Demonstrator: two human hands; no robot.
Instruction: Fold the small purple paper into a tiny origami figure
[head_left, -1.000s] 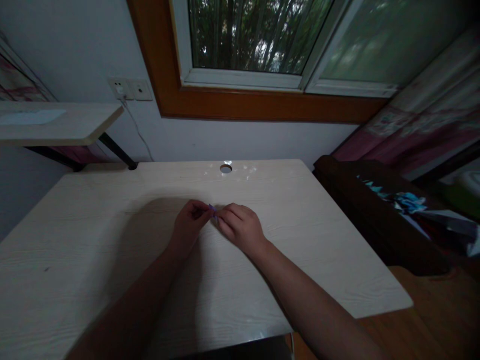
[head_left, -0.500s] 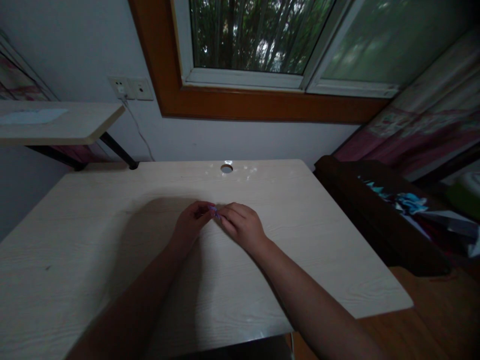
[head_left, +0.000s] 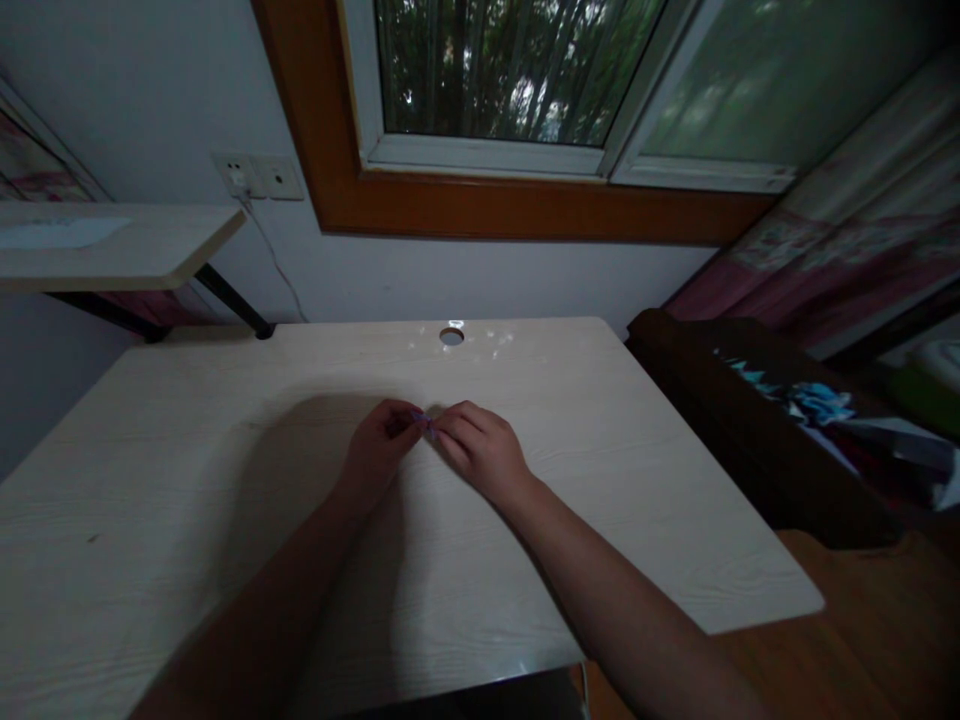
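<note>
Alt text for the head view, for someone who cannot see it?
The left hand and right hand meet over a pale wooden desk, pinching a small purple object between their fingertips. A cable hole sits near the desk's far edge, below a wood-framed window.

Purple item [head_left: 424,421]: we see only a sliver, pinched between the fingertips of the left hand [head_left: 379,447] and right hand [head_left: 484,455]; too small to identify.
Side shelf [head_left: 112,245]: cut off at the left edge.
Window [head_left: 510,80]: top cropped.
Blue heap [head_left: 814,405]: we find it blurred and dim.
</note>
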